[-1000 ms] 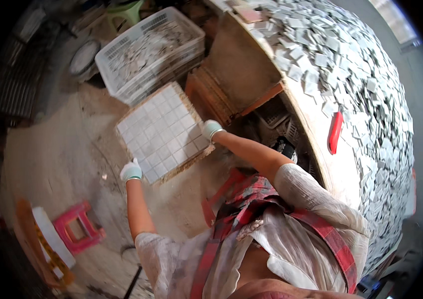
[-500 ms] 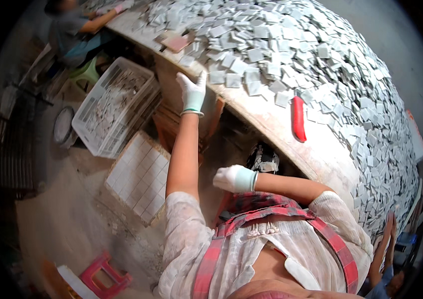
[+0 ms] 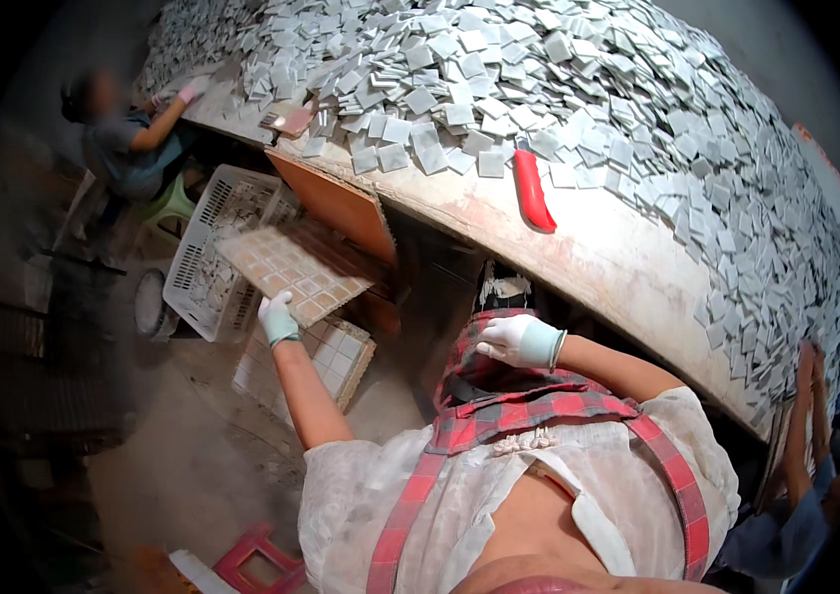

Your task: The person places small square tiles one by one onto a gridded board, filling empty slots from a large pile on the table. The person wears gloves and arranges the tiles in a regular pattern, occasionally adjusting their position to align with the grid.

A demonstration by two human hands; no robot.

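Observation:
In my white-gloved left hand [image 3: 279, 317] is a thin tan board with a grid of square recesses [image 3: 301, 272], gripped by its near edge and tilted. A stack of white gridded tile boards [image 3: 326, 361] lies below it on the floor. My right hand [image 3: 521, 342], gloved alike, hovers before my red checked apron [image 3: 539, 416] with its fingers curled in and no object visible in it. A red-handled tool [image 3: 535, 193] rests on the worktable [image 3: 459, 198], beyond my right hand. Small pale square tiles [image 3: 539, 79] are heaped across the table's far side.
White plastic crates [image 3: 204, 252] with tile pieces stand at the left, near a round basin [image 3: 150, 305] and green stool. An upright brown board [image 3: 341, 203] leans at the table edge. A red stool [image 3: 261, 559] is at lower left. Co-workers are at far left and lower right.
My empty left hand has come back from the table edge and down, and now holds the gridded board. An upright brown board now shows there. My right hand has shifted slightly right.

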